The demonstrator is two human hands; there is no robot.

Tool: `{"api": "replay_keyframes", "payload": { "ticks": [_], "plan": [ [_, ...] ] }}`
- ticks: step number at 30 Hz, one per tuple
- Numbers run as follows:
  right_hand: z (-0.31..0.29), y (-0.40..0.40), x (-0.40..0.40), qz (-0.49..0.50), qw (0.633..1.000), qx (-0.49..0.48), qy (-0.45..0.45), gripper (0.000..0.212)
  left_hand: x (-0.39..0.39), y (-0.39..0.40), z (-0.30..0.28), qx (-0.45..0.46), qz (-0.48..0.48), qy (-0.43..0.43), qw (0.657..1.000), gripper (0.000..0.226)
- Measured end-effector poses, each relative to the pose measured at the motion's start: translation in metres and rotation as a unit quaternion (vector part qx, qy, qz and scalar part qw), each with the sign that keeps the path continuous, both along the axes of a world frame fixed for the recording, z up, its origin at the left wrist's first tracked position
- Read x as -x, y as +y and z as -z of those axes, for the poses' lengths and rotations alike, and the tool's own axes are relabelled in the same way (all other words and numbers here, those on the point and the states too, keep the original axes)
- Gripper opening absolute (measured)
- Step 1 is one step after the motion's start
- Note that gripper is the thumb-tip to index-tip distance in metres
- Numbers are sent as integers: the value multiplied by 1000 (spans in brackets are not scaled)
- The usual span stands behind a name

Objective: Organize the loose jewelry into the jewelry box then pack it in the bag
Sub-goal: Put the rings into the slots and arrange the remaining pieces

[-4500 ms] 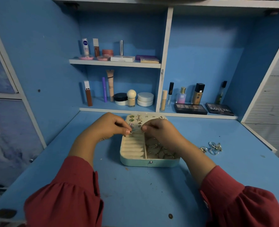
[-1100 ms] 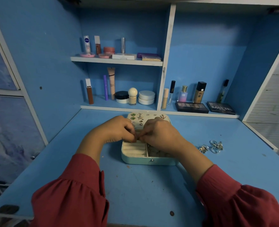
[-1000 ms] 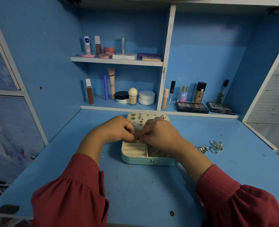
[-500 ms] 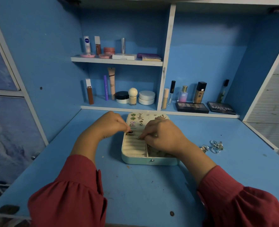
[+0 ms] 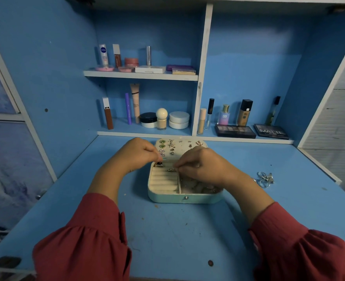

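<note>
Sitting near the middle of the blue desk (image 5: 187, 240), the pale green jewelry box (image 5: 184, 198) lies open, its lid (image 5: 180, 146) tipped back toward twelve o'clock. That lid carries rows of earrings (image 5: 162, 147), green ones on the nine o'clock side and star-shaped ones beside them. Inside the box, the nine o'clock half is a cream ring roll (image 5: 163, 179); a dark-stoned ring (image 5: 159, 163) sits at its far corner and a second ring (image 5: 170, 169) lies in a slot closer to the divider. The three o'clock compartment holds a tangle of metal pieces, partly hidden by the wrist.

Fingers of the left hand (image 5: 136, 154) are curled, with the tips pinched down at the dark-stoned ring. The right hand (image 5: 201, 165) is also curled, its fingertips pinching at the second ring.

At three o'clock from the box, well apart from it, a small cluster of silver rings (image 5: 264, 179) lies loose on the desk. Cosmetics fill the shelves (image 5: 141, 75) at twelve o'clock.
</note>
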State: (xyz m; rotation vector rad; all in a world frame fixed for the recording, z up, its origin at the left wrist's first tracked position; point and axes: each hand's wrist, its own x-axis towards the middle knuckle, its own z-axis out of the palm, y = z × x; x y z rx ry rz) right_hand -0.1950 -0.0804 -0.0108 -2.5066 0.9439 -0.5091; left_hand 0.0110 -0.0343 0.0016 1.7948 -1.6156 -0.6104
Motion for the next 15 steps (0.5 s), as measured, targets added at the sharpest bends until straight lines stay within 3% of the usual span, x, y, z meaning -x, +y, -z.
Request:
{"api": "replay_keyframes", "payload": {
  "ticks": [5,9,11,15],
  "plan": [
    [-19,-15,37,93,993,-73,-32,14,18,-3,2,56,35,21,998,15],
    [-28,-30,78,218,972,-84,6,7,47,-10,6,95,58,-19,994,17],
    [-31,-33,96,280,953,-98,65,6,68,-13,6,107,77,-32,991,19],
    [-40,-25,120,332,901,-170,223,26,116,-19,8,92,147,-86,981,25]
  ]
}}
